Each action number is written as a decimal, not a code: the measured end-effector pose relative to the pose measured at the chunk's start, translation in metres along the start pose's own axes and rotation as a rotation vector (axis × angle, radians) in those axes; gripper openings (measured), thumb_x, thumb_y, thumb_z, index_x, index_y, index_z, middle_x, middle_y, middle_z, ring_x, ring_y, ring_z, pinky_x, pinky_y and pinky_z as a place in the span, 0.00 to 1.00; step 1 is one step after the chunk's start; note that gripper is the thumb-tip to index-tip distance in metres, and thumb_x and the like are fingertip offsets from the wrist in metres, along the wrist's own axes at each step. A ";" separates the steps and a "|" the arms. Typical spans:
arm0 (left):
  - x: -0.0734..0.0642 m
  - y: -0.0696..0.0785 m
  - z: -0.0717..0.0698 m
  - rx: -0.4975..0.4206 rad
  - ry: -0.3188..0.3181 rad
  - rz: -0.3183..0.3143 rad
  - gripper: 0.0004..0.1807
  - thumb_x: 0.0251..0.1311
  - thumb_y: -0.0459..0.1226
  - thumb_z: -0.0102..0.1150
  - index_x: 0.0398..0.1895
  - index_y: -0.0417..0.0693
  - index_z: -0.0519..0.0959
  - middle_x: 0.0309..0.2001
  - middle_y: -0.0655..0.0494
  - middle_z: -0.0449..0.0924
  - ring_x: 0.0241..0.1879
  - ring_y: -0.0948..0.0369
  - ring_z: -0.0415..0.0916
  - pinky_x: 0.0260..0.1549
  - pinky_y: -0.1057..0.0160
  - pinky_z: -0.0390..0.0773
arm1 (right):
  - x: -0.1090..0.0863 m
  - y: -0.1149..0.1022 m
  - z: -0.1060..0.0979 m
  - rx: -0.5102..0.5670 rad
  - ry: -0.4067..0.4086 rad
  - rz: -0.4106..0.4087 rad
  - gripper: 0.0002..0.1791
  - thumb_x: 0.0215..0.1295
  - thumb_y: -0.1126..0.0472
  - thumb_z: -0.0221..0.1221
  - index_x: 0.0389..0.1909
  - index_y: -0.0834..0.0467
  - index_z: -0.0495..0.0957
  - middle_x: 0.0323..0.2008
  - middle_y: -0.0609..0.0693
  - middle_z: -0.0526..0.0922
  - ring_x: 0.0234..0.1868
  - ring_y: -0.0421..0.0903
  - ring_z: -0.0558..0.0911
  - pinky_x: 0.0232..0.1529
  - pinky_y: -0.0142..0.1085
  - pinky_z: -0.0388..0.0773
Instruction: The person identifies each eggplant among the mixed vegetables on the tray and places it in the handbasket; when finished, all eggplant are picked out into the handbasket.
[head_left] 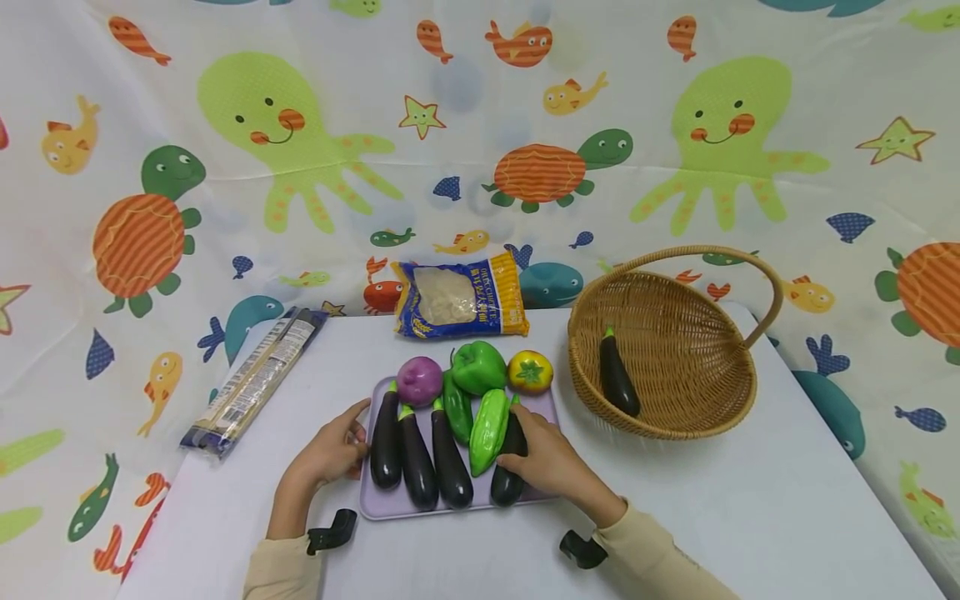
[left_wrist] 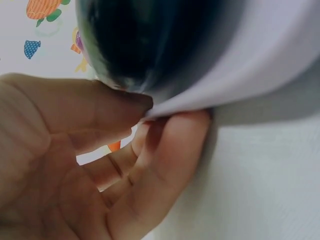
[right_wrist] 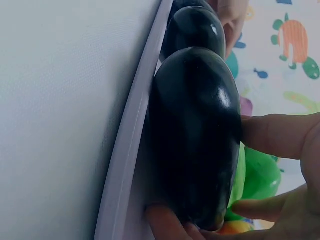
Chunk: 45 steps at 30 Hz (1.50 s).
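Note:
A light purple tray (head_left: 480, 505) holds several dark eggplants, a green chili-like pepper (head_left: 457, 408), a bright green ridged vegetable (head_left: 489, 432), a green bell pepper (head_left: 480, 367), a purple round vegetable (head_left: 420, 381) and a yellow-green persimmon-like fruit (head_left: 531, 372). My left hand (head_left: 330, 446) pinches the tray's left rim, thumb above and fingers below in the left wrist view, close beside the leftmost eggplant (head_left: 386, 442). My right hand (head_left: 551, 457) grips the rightmost eggplant (right_wrist: 195, 135), thumb on one side and fingers on the other. That eggplant lies at the tray's right side.
To the right stands a wicker basket (head_left: 690, 350) with a tall handle and one eggplant (head_left: 617, 375) inside. A blue and yellow pasta bag (head_left: 461, 296) lies behind the tray. Long packaged noodles (head_left: 255, 379) lie at the left. A sea-animal cloth hangs behind the white table (head_left: 780, 500).

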<state>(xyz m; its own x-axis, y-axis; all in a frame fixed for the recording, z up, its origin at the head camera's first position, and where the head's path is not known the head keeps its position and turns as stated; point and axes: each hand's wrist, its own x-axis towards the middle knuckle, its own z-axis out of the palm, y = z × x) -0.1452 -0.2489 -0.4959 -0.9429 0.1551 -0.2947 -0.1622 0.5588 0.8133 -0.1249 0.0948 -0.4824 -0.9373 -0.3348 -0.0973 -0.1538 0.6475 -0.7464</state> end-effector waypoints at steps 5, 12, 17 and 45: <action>0.000 0.000 0.000 0.006 0.000 0.002 0.43 0.55 0.19 0.53 0.78 0.34 0.55 0.39 0.43 0.70 0.25 0.55 0.73 0.20 0.56 0.83 | 0.001 0.000 0.000 0.014 -0.001 0.022 0.42 0.60 0.61 0.70 0.73 0.68 0.64 0.67 0.65 0.72 0.68 0.65 0.70 0.69 0.61 0.66; 0.000 0.000 0.000 0.008 0.001 0.006 0.43 0.54 0.19 0.53 0.77 0.34 0.55 0.38 0.43 0.70 0.25 0.55 0.73 0.20 0.56 0.83 | 0.001 -0.002 -0.001 0.078 -0.009 0.063 0.42 0.58 0.63 0.70 0.72 0.69 0.65 0.68 0.67 0.71 0.70 0.65 0.68 0.70 0.61 0.63; 0.000 0.000 -0.001 0.003 0.001 0.002 0.43 0.54 0.19 0.52 0.78 0.33 0.55 0.39 0.43 0.70 0.25 0.55 0.73 0.20 0.55 0.84 | 0.002 -0.002 -0.003 0.139 -0.017 0.096 0.43 0.57 0.67 0.69 0.72 0.70 0.63 0.69 0.68 0.68 0.72 0.66 0.65 0.72 0.61 0.60; 0.001 -0.001 0.000 0.004 -0.001 0.004 0.43 0.54 0.19 0.53 0.78 0.33 0.55 0.39 0.44 0.70 0.25 0.55 0.73 0.20 0.55 0.84 | -0.021 -0.003 -0.028 0.450 -0.074 0.168 0.42 0.54 0.71 0.66 0.73 0.57 0.68 0.66 0.63 0.70 0.61 0.63 0.73 0.52 0.52 0.81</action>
<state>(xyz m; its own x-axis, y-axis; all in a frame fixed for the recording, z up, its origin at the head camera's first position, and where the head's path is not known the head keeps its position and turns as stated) -0.1461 -0.2489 -0.4967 -0.9432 0.1578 -0.2922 -0.1578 0.5612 0.8125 -0.1133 0.1197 -0.4597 -0.9102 -0.3093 -0.2754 0.1639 0.3418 -0.9254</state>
